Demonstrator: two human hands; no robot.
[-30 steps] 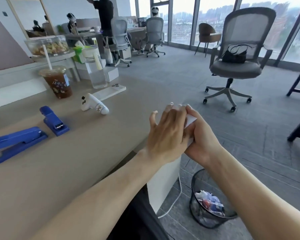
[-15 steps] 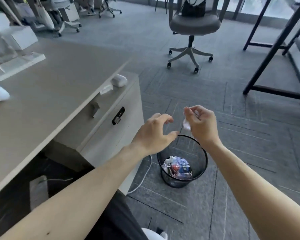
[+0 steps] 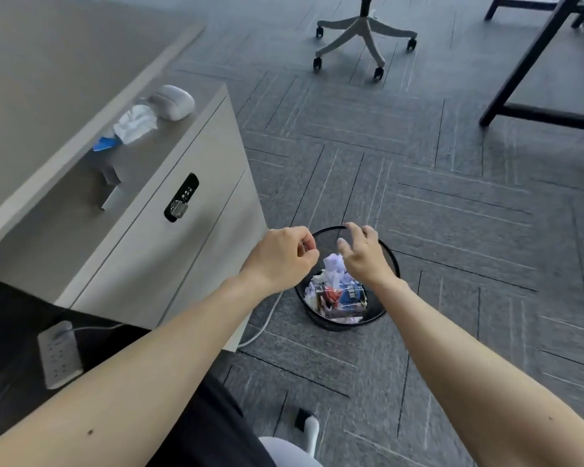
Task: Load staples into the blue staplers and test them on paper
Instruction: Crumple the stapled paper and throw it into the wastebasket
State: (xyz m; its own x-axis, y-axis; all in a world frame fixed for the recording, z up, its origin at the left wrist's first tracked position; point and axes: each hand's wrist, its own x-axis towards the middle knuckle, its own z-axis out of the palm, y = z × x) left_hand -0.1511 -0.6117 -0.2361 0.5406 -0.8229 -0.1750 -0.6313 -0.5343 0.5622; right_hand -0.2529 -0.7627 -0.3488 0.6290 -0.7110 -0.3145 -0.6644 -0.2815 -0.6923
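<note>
A crumpled white paper ball (image 3: 333, 268) is lying atop rubbish inside the round black wire-mesh wastebasket (image 3: 390, 257) on grey carpet. The right hand (image 3: 364, 256), fingers spread apart and empty, is hovering at the ball's three o'clock; the left hand (image 3: 282, 259), fingers curled loosely together, empty, at nine o'clock.

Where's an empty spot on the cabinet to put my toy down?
The cabinet top is bare toward the person, between the blue-and-white wrapper and the desk overhang. The far end is crowded by a white case. The bin is full under both hands.
</note>
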